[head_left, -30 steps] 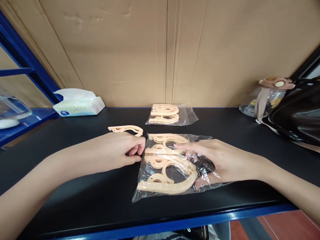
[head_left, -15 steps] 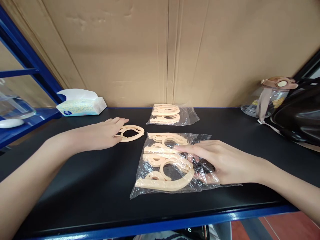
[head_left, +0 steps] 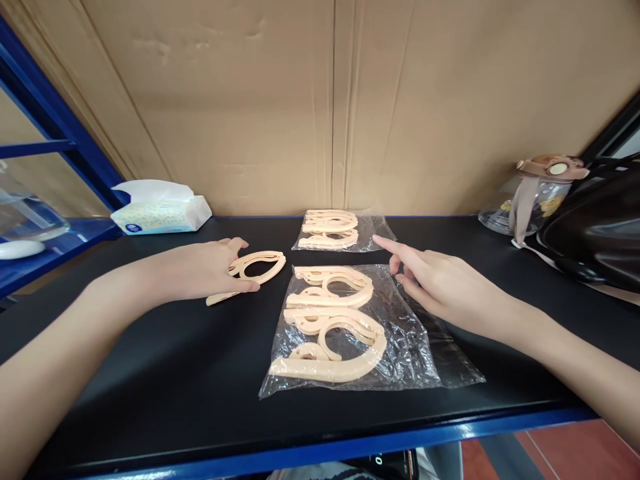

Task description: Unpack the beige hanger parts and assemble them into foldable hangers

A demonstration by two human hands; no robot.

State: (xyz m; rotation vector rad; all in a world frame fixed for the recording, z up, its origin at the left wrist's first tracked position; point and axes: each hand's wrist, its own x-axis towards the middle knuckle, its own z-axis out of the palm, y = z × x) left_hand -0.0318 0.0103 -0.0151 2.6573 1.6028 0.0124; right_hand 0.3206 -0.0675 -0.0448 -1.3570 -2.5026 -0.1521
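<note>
My left hand point(head_left: 207, 270) is closed around a loose beige folding hanger point(head_left: 265, 267) on the black table, its thumb along the near side and its fingers over the far side. The palm hides part of the hanger. In front of me lies a clear plastic bag point(head_left: 410, 347) with folded beige hangers point(head_left: 345, 367) inside. My right hand point(head_left: 440, 277) hovers over the bag's far right side, holding nothing, with the index finger stretched out and the others loosely bent. That fingertip is beside a second clear bag point(head_left: 373, 227) of hangers, further back; whether it touches is unclear.
A tissue pack point(head_left: 163, 210) stands at the back left by a blue metal frame point(head_left: 75, 160). At the back right are a clear bottle point(head_left: 543, 193) with a strap and a shiny black object point(head_left: 595, 233). A cardboard wall point(head_left: 250, 100) closes off the back.
My right hand has let go of the near bag and moved up and right, towards the far bag. Under my left hand the loose hanger has turned, its near end now showing below the thumb.
</note>
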